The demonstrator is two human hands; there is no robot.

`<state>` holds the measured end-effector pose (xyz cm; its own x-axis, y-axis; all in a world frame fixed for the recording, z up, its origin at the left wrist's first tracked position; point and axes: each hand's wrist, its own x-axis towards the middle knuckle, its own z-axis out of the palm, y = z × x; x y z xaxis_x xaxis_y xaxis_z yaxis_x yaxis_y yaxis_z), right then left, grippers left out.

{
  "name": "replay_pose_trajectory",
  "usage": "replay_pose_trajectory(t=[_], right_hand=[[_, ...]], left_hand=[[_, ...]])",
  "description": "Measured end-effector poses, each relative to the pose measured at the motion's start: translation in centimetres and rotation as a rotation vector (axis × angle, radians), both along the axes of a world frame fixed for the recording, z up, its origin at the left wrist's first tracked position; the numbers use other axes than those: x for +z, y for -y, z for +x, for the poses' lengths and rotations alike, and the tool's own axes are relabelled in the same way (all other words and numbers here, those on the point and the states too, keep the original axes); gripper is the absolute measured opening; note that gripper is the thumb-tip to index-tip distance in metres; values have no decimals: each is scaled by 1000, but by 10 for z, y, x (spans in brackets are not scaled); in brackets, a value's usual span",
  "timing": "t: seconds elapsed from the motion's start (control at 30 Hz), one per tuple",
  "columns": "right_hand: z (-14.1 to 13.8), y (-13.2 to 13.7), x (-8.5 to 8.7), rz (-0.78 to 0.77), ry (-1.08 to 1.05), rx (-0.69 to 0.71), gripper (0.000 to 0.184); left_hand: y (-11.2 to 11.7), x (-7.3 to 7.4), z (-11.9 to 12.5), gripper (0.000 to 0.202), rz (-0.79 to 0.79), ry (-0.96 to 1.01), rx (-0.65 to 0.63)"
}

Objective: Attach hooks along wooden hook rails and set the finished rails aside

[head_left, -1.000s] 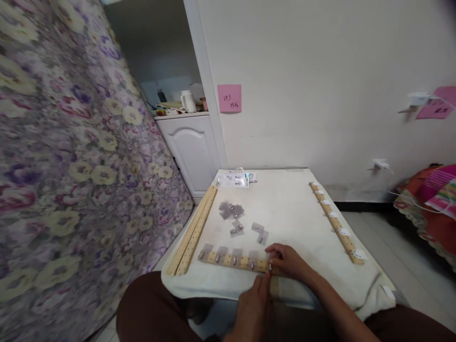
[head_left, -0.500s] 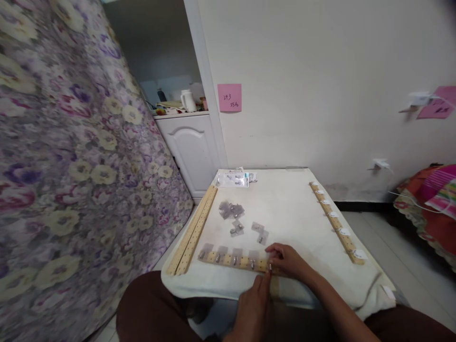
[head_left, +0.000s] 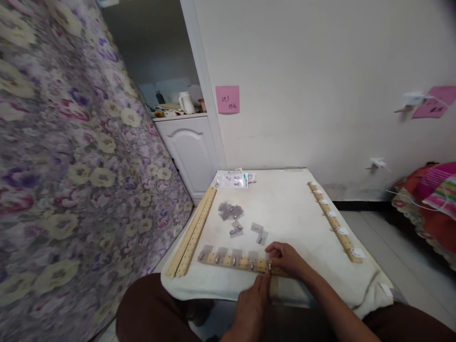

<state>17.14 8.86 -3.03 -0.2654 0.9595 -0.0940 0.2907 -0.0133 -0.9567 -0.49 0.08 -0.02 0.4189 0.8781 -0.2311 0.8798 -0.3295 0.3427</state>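
A pale wooden strip with holes (head_left: 244, 261) lies along the table's near edge, with several small shiny metal pieces (head_left: 234, 261) in clear plastic packets set along it. Near its right part, my right hand (head_left: 289, 259) has thumb and fingers curled around a small metal piece (head_left: 270, 267). From below, my left hand (head_left: 252, 300) reaches to the same piece, its fingers pressed together at the strip's front edge. My fingers partly hide that piece and the strip's right end. Just beyond lie two loose packets (head_left: 261, 236), and a pile of similar packets (head_left: 231, 210) sits farther left.
Two bare perforated strips (head_left: 192, 232) run along the table's left side. Another strip with white-tagged pieces (head_left: 335, 221) lies on the right. A clear plastic package (head_left: 231, 180) rests at the back of the cloth-covered table (head_left: 285, 204). A floral curtain (head_left: 89, 190) hangs at left.
The view has shifted slightly. Both hands stay at the same metal piece on the strip, with hardly any movement of the fingers.
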Motion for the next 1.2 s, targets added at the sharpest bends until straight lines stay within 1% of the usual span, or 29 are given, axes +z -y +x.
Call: replay_pose_trajectory(t=[0.1,0.2,0.3,0.47,0.63,0.7,0.83,0.9,0.93,1.03,1.07,1.13,1.2], right_hand=[[1,-1,-2,-2,-16,2,30],[2,-1,-2,-4,-10,13,29],[4,-1,0,10,-1,28,29],[6,1,6,32,12,40,25],[8,4,17,120,116,-4,23],[10,5,19,134,134,-18,23],[12,5,18,131,145,-42,22],[14,4,15,148,160,-68,21],[15,3,13,159,167,-78,21],[19,2,12,187,197,-101,20],[20,2,13,196,209,-107,20],[21,2,17,209,233,-119,20],[22,3,23,223,244,-130,20]], left_hand=[[0,0,0,58,-9,-1,4],[1,-1,0,58,-11,49,15],[2,-4,-1,58,-1,112,31],[2,-10,-4,56,26,163,46],[4,-15,-7,52,73,175,7],[5,-18,-8,52,91,186,4],[9,-19,-11,51,133,234,21],[7,-13,-13,46,156,289,41],[5,-7,-14,42,168,324,54],[-8,18,-15,28,225,393,105],[-15,28,-14,26,256,376,127],[-32,46,-10,24,315,291,132],[-52,57,-3,20,336,146,125]])
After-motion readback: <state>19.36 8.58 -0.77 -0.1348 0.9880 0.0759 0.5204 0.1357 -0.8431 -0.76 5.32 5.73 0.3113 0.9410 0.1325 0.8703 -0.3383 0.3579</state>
